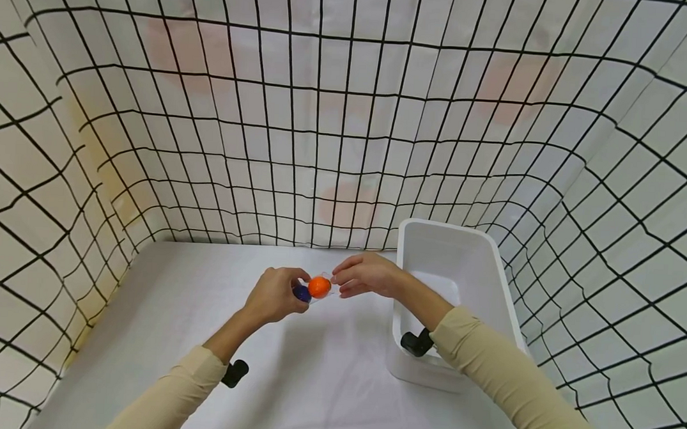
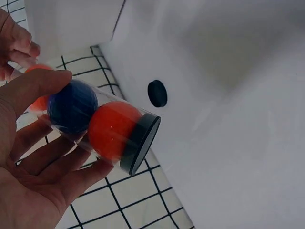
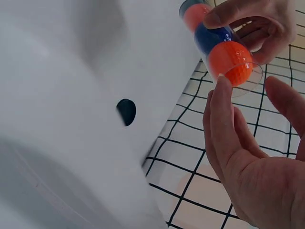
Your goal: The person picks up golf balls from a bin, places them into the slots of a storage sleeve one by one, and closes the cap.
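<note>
A clear plastic tube (image 3: 255, 81) is in my left hand (image 1: 272, 294), thumb on one side and fingers on the other. Inside it sit an orange ball (image 2: 112, 130), a blue ball (image 2: 74, 106) and a dimpled orange ball (image 3: 230, 61) by the uncapped end. A dark cap (image 2: 142, 145) closes the opposite end. My right hand (image 1: 369, 275) is at the uncapped end, fingers loosely extended and a fingertip at the rim; whether it touches cannot be told. A loose dark cap (image 2: 157, 93) lies on the white surface in both wrist views.
A white plastic bin (image 1: 492, 285) stands at the right, under my right forearm. Black wire mesh (image 1: 347, 138) rises at the back and both sides. White cloth (image 1: 172, 309) covers the table. Dark wrist cameras (image 1: 235, 373) sit on both wrists.
</note>
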Demonstrator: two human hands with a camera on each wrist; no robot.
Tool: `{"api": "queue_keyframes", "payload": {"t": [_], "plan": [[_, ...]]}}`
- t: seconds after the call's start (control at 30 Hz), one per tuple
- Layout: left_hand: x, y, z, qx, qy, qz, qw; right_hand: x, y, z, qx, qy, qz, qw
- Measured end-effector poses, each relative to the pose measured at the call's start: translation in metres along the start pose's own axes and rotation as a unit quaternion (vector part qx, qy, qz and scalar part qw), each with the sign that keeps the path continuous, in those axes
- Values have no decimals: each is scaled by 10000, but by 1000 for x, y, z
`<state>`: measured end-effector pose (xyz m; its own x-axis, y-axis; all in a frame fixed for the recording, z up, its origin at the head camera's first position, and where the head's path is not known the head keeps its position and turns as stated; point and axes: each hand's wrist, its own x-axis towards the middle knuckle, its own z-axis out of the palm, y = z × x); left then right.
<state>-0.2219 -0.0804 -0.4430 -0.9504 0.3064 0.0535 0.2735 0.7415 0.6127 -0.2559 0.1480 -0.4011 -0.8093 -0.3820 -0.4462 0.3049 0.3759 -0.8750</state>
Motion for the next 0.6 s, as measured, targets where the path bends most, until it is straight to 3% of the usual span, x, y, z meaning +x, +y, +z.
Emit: {"api": "queue_keyframes", "payload": {"t": [0.17, 0.37, 0.6], "plan": [[-4, -10, -7, 18, 80, -81, 9999, 4, -3, 4, -491, 443, -223, 9976], [-13, -28, -17, 90, 176, -160, 9997, 18, -17, 14, -1093, 1062, -456, 9873], [-23, -45, -25, 131, 280, -394, 9987, 40, -31, 20, -1109, 1859, -644, 9742]]}}
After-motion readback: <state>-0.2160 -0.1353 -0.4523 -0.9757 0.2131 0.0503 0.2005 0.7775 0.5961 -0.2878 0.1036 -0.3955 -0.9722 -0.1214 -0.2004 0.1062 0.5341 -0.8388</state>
